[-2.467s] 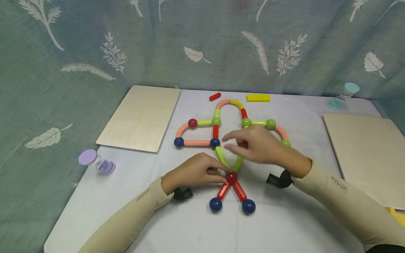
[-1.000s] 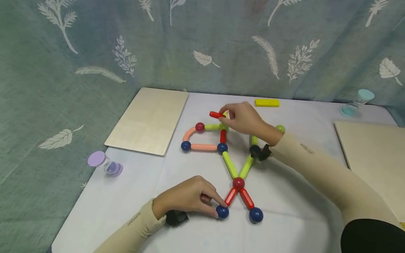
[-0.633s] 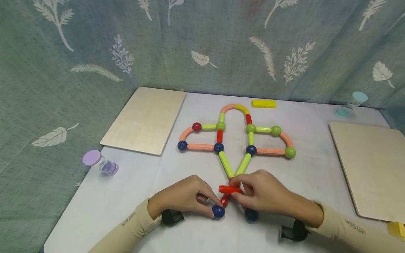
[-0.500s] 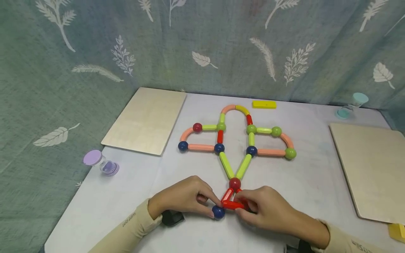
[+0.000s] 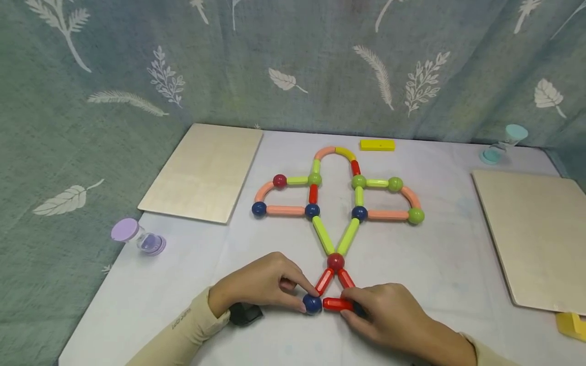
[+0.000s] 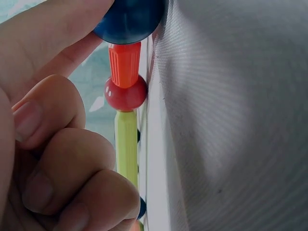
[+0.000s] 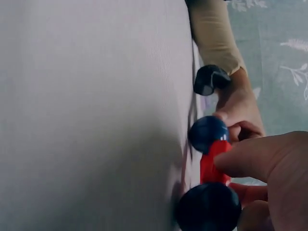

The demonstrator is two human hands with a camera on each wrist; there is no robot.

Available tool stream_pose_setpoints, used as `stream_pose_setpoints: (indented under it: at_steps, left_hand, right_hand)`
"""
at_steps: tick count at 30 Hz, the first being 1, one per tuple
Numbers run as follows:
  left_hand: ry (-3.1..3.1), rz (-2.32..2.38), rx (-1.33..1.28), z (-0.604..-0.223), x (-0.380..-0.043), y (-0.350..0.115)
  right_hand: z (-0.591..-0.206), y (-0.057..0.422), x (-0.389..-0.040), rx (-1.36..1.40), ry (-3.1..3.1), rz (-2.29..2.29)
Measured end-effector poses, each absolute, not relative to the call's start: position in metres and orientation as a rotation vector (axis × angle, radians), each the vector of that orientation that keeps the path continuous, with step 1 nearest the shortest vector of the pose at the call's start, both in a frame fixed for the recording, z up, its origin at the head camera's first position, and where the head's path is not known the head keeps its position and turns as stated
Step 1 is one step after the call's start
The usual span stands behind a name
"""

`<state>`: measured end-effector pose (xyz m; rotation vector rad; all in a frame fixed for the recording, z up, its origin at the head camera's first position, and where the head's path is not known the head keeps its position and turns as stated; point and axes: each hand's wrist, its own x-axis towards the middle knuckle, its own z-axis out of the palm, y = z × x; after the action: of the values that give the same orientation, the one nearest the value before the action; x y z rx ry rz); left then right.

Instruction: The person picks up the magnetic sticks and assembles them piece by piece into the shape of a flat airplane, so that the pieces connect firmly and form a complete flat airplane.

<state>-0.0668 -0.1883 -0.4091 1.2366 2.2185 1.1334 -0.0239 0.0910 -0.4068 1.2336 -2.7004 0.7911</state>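
My left hand (image 5: 265, 282) pinches a dark blue ball (image 5: 312, 304) between thumb and fingertips at the bottom left of the magnetic figure. A short red magnetic stick (image 5: 336, 304) lies sideways between thumb and forefinger of my right hand (image 5: 393, 317), its left end right at that ball. Beyond it, a second blue ball (image 7: 208, 207) shows in the right wrist view; the right fingers mostly hide it in the head view. Two red sticks run up from the balls to a red ball (image 5: 335, 262), which joins two lime sticks (image 5: 323, 235) in a V.
Two side loops with peach sticks (image 5: 286, 210) and a top arch (image 5: 336, 150) complete the figure's upper part. A yellow block (image 5: 377, 145) lies behind. Wooden boards (image 5: 201, 173) (image 5: 531, 239) flank it, with a purple sand timer (image 5: 139, 237) left and a teal one (image 5: 503, 145) back right.
My right hand has picked up the loose red stick from the back and brought it down between the two blue balls. My left hand has shifted from the red ball to the left blue ball.
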Motion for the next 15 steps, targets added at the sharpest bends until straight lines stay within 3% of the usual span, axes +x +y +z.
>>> stream_pose_setpoints:
  at_steps: [15]
  left_hand:
    - [2.202, 1.155, 1.21, -0.4122, -0.0664, -0.1893]
  right_hand:
    - [-0.4141, 0.0855, -0.0226, 1.183, -2.692, 0.758]
